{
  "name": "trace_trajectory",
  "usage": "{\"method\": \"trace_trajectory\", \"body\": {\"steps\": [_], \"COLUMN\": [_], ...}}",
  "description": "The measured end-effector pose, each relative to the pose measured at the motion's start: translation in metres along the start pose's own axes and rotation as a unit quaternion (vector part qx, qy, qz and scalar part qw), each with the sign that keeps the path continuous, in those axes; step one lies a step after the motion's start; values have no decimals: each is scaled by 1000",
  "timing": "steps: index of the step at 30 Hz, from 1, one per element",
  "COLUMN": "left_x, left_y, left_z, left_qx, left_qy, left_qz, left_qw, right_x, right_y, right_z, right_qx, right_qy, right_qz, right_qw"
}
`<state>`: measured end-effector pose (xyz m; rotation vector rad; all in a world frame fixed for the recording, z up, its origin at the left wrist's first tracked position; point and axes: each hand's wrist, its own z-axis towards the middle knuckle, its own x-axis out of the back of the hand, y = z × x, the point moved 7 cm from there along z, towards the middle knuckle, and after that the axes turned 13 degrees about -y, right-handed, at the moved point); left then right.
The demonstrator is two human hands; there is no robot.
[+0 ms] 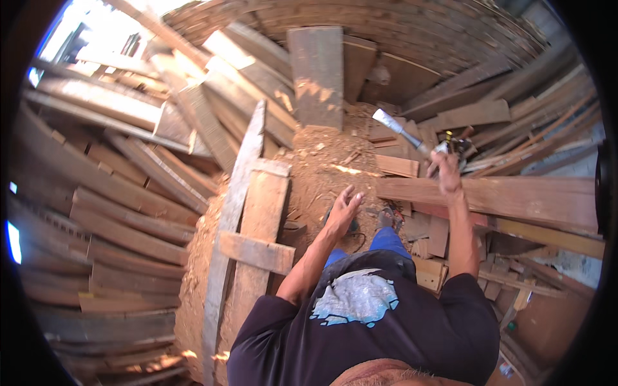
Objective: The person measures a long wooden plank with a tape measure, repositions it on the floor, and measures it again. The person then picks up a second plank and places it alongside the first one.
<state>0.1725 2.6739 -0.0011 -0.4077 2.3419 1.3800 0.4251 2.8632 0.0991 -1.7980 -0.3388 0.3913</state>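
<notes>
My right hand [445, 170] is out over the right end of a thick wooden beam, with its fingers curled. From it a chisel-like tool [398, 127] points away to the upper left, with a broad bright blade and a grey shaft. Its grip end is hidden at my fingers. Small dark and yellow items [450, 138] sit right behind that hand and are too blurred to name. My left hand [346, 207] hangs in front of my body, over the ground left of the beam [502, 198]. It is empty, with fingers apart.
Wood chips and sawdust [335, 151] cover the ground ahead. At left, a long grey plank [241, 206] lies beside a brown board [261, 199] crossed by a short piece [257, 253]. Stacked boards [129, 257] line the left side. Offcuts [434, 241] lie under the beam.
</notes>
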Motion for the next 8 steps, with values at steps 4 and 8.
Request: {"method": "trace_trajectory", "body": {"steps": [4, 8], "left_x": [24, 75], "left_y": [78, 100], "left_z": [-65, -133], "left_qx": [-114, -219], "left_qy": [42, 102], "left_qz": [-239, -349], "left_qw": [963, 906], "right_x": [-181, -284], "right_y": [47, 18], "right_z": [-47, -77], "right_qx": [-80, 77], "right_qy": [-104, -192], "right_qz": [172, -327], "right_qw": [976, 922]}}
